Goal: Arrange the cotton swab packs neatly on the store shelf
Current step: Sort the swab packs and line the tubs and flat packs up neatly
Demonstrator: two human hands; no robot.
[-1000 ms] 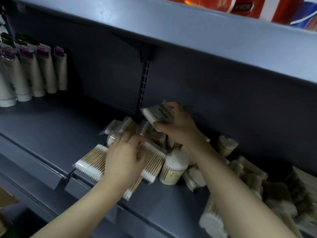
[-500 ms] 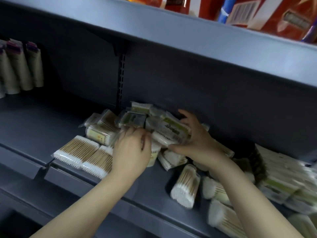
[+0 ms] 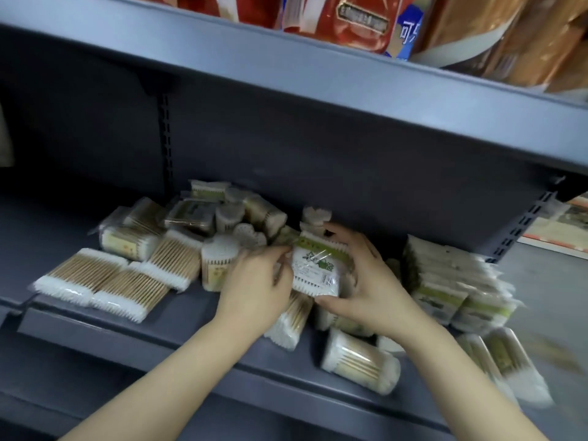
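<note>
From the head camera, a dark blue-grey metal store shelf (image 3: 197,313) runs across the frame, with a back panel of the same colour and a slotted upright (image 3: 166,138) set into it. Above it, the pale grey edge of the upper shelf (image 3: 286,68) slants across the top, carrying red and orange plastic food packets (image 3: 356,20). At the far right, past another slotted bracket (image 3: 521,227), lies a pale grey floor (image 3: 553,288).

A loose heap of clear plastic packs of wooden-stemmed cotton swabs (image 3: 178,237) covers the middle of the shelf, some flat, some round tubs on their sides. Two flat packs with white tips (image 3: 105,281) lie near the front lip on the left. A stack of green-labelled flat packs (image 3: 451,281) stands at the right, blurred.

Both hands meet over the heap. The right hand (image 3: 369,281) curls round a flat clear pack with a green-and-white label (image 3: 318,265), thumb under its lower edge and fingers over the top. The left hand (image 3: 257,288) pinches the pack's left edge with its fingertips. A round tub of swabs (image 3: 362,361) lies on its side at the front lip, below the right wrist.
</note>
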